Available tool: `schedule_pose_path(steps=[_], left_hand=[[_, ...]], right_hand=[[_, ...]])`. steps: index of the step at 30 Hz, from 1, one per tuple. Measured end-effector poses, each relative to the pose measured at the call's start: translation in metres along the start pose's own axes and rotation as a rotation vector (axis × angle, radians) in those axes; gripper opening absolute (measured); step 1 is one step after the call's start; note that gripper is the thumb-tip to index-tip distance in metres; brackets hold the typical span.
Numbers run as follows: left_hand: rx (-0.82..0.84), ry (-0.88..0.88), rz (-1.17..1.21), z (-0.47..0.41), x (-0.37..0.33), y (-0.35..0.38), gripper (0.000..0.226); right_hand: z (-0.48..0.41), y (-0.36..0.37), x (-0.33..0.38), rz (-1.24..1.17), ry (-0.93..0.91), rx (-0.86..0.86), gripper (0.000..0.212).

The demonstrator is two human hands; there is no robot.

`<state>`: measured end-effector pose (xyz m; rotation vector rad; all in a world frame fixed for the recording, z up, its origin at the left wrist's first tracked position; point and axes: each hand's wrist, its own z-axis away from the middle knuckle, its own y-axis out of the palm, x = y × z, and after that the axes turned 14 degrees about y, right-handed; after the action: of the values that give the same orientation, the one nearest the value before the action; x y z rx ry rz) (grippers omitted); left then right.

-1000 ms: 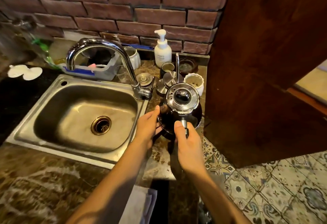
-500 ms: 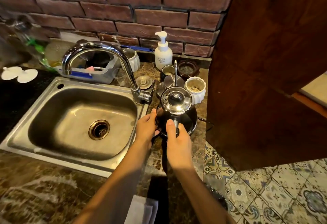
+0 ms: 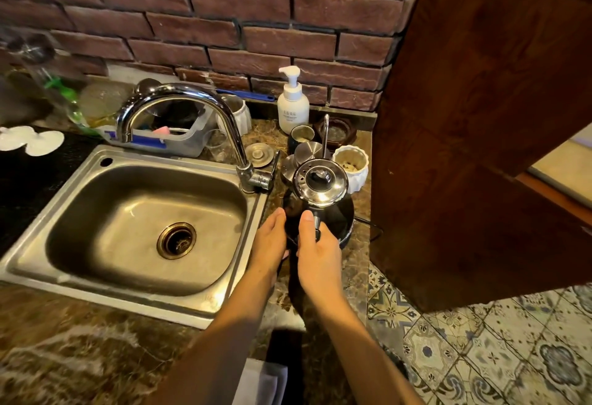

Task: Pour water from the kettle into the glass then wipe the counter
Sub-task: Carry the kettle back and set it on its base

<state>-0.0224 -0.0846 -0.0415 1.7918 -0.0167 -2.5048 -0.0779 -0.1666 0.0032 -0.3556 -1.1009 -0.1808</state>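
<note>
Seemingly the pour is not yet being made: a clear glass (image 3: 217, 145) is being left behind the faucet (image 3: 179, 100), well apart from the kettle (image 3: 320, 180), and whether it holds water cannot be told. Further right, the kettle's dark side is being touched by the left hand (image 3: 269, 243), thumb straight; whether its fingers are curled cannot be told. The kettle is being held low over its dark base (image 3: 347, 235) on the counter (image 3: 80, 356), beside the sink's right edge, with the right hand's (image 3: 320, 254) grip being closed round the handle, thumb along its top.

The next move is judged to call for the kettle being lifted, carried left to the glass and tipped slowly over its rim. A folded cloth (image 3: 259, 382) is lying at the counter's front edge for the wipe.

Compared with a second ago, the kettle is being seen smaller and lower, nearer its base, and a cable is now showing at its right.
</note>
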Motion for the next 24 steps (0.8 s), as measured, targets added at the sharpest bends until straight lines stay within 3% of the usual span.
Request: schedule_pose_path(steps=[5, 13, 19, 24], left_hand=[[-0.031, -0.017, -0.022, 0.009, 0.013, 0.0, 0.043], [-0.024, 0.045, -0.045, 0.025, 0.023, 0.006, 0.056], [-0.074, 0.046, -0.009, 0.02, 0.022, 0.008, 0.046], [-0.075, 0.006, -0.009, 0.011, 0.015, 0.005, 0.053]], right_hand=[[-0.005, -0.015, 0.0, 0.063, -0.014, 0.043, 0.043], [0.003, -0.027, -0.016, -0.156, 0.033, -0.018, 0.05], [-0.002, -0.017, 0.001, 0.039, 0.0, 0.086, 0.047], [-0.003, -0.004, 0.016, -0.093, 0.102, 0.035, 0.048]])
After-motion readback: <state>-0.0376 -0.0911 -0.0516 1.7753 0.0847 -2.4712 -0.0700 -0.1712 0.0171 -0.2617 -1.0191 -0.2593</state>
